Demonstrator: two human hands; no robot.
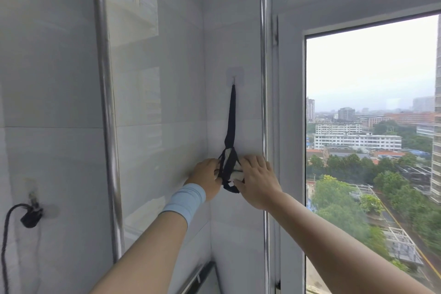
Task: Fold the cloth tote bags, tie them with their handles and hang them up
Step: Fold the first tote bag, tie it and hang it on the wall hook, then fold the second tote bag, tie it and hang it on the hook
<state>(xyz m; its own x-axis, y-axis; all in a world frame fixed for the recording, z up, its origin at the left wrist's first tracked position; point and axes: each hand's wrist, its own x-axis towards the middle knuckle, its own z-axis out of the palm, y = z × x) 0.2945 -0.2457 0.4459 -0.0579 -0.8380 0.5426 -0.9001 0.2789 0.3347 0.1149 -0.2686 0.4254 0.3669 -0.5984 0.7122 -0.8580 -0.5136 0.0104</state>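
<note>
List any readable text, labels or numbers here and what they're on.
No readable text in this frame.
folded tote bag: no print on the part showing between the left hand and the right hand.
adhesive hook: blank.
buildings outside: too far and blurred for any sign.

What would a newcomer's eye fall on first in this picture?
The folded tote bag, hanging by its dark handle from a clear hook on the tiled wall, centre, with the left hand and right hand at its sides. Then the window, right, with its city view.
</note>
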